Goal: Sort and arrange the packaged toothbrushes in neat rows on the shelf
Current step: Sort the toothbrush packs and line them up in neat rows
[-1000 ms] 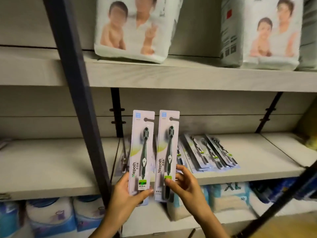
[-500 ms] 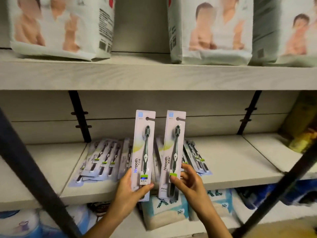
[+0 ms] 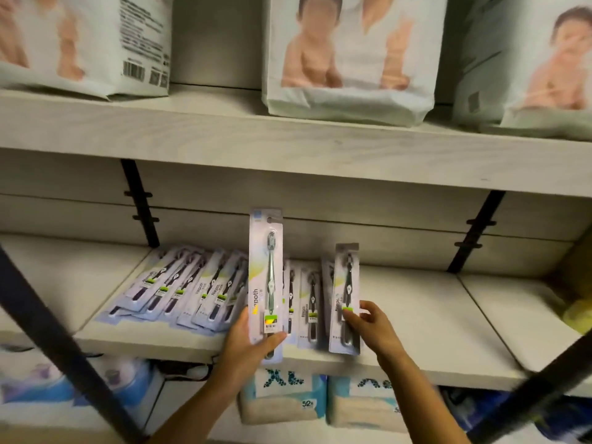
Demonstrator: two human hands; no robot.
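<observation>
My left hand [image 3: 248,342] grips the bottom of a packaged toothbrush [image 3: 266,277] and holds it upright in front of the middle shelf [image 3: 416,318]. My right hand [image 3: 368,325] pinches the lower part of a second toothbrush pack [image 3: 346,293], tilted low over the shelf at the right end of a short row of packs [image 3: 309,302]. To the left, a fanned pile of several more toothbrush packs [image 3: 185,286] lies flat and slanted on the shelf.
Large diaper packs [image 3: 349,59] stand on the upper shelf [image 3: 224,136]. Packs of tissue [image 3: 282,398] fill the shelf below. Dark slanted bars [image 3: 57,341] cross the view at left and right. A yellow pack [image 3: 576,315] sits at far right.
My right hand has carried its pack down and rightward to the end of the row on the shelf. The left hand still holds its pack upright. The camera has moved closer.
</observation>
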